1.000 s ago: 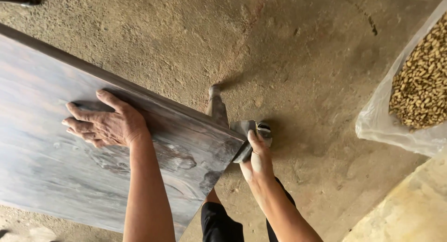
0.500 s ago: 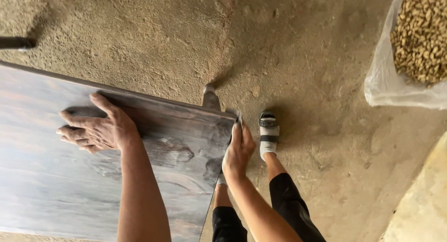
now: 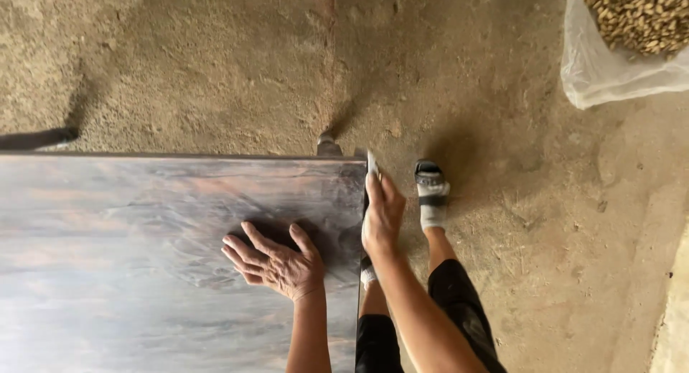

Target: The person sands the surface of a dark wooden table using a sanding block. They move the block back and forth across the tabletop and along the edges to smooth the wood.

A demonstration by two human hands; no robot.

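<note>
The tabletop [image 3: 143,272], a broad slab of dark, weathered wood with grey, brown and faintly reddish grain swirling across it, now lies square across the view with its far edge running level, where half a second ago it slanted down toward the right. It fills the space under and to the left of both hands and ends in a straight right edge. The left hand [image 3: 276,265] lies flat on the wood with fingers spread wide, palm down, holding nothing; it has slid closer to the right edge than it was before and now sits just beside the right hand. The right hand [image 3: 382,213] rests along that right edge, fingers together and stretched forward, pressed against the side of the slab; a small pale sliver shows at its fingertips, too small to tell what it is. A second ago this hand was lower and off the corner, near the foot. Beyond the right hand, a table leg [image 3: 329,145] pokes out past the far edge. Just to the right of the right hand stands the person's foot in a pale sandal [image 3: 432,193] on the dusty earthen floor [image 3: 502,129]. Well away to the upper right sits a clear plastic bag [image 3: 610,71] holding brown kernels.
</note>
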